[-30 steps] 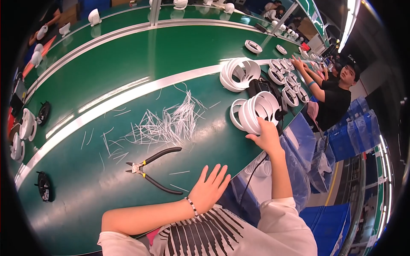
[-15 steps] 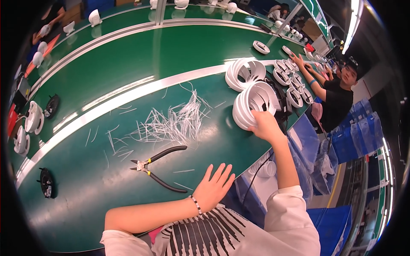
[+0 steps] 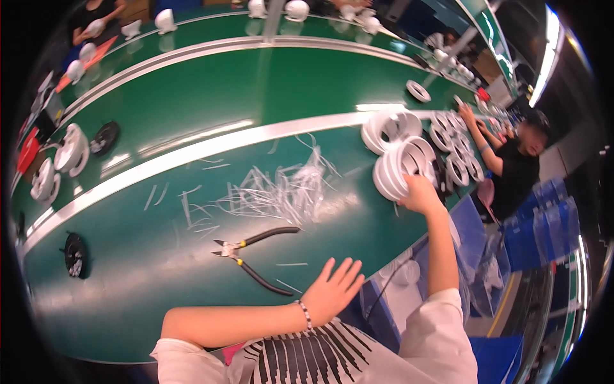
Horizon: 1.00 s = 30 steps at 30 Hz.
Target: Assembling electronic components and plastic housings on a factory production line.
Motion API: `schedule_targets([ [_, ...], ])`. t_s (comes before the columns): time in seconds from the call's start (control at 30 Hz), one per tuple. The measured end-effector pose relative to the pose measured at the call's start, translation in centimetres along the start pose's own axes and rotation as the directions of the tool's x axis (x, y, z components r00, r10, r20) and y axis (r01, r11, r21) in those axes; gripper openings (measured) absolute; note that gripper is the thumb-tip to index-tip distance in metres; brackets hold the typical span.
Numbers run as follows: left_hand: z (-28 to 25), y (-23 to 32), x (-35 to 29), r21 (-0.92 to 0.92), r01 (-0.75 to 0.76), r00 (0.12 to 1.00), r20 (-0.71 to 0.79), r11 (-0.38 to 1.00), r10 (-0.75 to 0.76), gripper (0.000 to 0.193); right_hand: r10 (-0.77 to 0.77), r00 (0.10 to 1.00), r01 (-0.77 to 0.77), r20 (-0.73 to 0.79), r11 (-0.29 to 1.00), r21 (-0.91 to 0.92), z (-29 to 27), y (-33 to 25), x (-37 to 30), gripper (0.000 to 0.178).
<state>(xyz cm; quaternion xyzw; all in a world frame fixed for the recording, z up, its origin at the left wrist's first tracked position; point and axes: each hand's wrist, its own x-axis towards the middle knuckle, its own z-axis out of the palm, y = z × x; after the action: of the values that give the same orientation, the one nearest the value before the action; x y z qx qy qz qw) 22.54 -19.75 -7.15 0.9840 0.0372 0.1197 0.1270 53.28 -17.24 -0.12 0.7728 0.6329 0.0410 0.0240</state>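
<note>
The long green work table (image 3: pixel 192 115) has a smooth, glossy, light-reflecting surface. On it lie thin translucent plastic strips (image 3: pixel 281 192), black-handled metal cutting pliers (image 3: pixel 252 256) with matt rubbery grips, and smooth white plastic ring housings (image 3: pixel 403 166) at its right edge.

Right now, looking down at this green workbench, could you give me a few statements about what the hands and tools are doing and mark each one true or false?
1. The right hand grips a stack of white ring-shaped parts. True.
2. The left hand holds the cutting pliers. False: the hand lies open and flat by the table's near edge, and the pliers lie apart from it on the green table.
3. The pliers lie with their jaws open. True.
4. A pile of clear plastic strips lies beyond the pliers. True.
5. Nobody else is at the table. False: another person works at the far right, reaching toward more white rings.
</note>
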Motion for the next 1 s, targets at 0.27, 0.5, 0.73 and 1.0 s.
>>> schedule_targets([
  [0.27, 3.2, 0.9, -0.5, 0.015, 0.040, 0.987, -0.158, 0.999, -0.037, 0.055, 0.033, 0.886, -0.015, -0.462, 0.999, 0.044, -0.8, -3.3, -2.7, 0.099],
  [0.5, -9.8, -8.5, -3.0, 0.036, -0.143, 0.783, -0.607, 0.989, 0.135, 0.024, 0.090, 0.769, 0.036, -0.633, 0.982, 0.184, -1.1, -17.7, -10.7, 0.059],
  [0.73, -14.9, -34.8, -15.7, 0.363, 0.892, 0.447, -0.618, 0.269, -0.647, 0.034, 0.055, 0.703, 0.284, -0.710, 0.893, 0.350, 6.4, -21.2, -13.2, 0.052],
  [1.0, -14.9, -39.1, -19.1, 0.271, 0.963, 0.209, -0.696, 0.018, -0.687, 0.012, 0.084, 0.707, 0.246, -0.702, 0.901, 0.356, 5.9, -21.4, -13.2, 0.052],
])
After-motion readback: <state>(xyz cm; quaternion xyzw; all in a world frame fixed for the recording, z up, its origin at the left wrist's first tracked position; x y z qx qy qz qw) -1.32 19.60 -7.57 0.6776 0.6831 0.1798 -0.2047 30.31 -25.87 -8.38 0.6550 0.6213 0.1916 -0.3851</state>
